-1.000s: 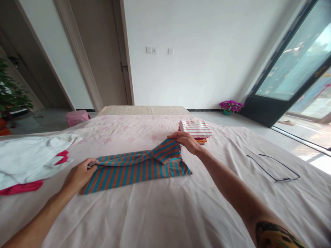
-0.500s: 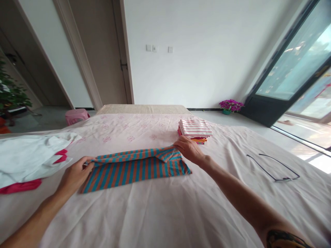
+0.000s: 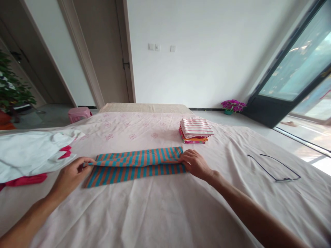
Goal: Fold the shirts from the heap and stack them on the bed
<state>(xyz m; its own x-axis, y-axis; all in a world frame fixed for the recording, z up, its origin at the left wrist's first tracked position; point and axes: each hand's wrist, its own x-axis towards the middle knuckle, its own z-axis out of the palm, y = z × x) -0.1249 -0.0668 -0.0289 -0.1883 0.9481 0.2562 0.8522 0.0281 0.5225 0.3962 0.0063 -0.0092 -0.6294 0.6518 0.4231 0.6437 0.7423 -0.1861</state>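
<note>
A teal and brown striped cloth [image 3: 139,163], perhaps a garment, lies as a long strip across the bed in front of me. Its upper layer is partly folded over toward me, with the edge raised above the lower layer. My left hand [image 3: 73,172] pinches the left end of that edge between thumb and fingers. At the right end, my right hand [image 3: 195,164] grips the same edge, its fingertips partly hidden by the cloth. Beyond my right hand stands a stack of folded cloths [image 3: 196,131], a white one with red stripes on top.
A pile of white and red clothes [image 3: 31,153] lies to the left on the pale bedsheet [image 3: 155,213]. Eyeglasses [image 3: 276,168] rest at the right. Past the bed are a pink stool [image 3: 79,114], a pot of purple flowers [image 3: 232,106] and a wall [image 3: 201,69].
Both hands have brought the cloth's far edge over toward me. My right hand has moved slightly nearer and right, and the crumpled right corner now lies straighter.
</note>
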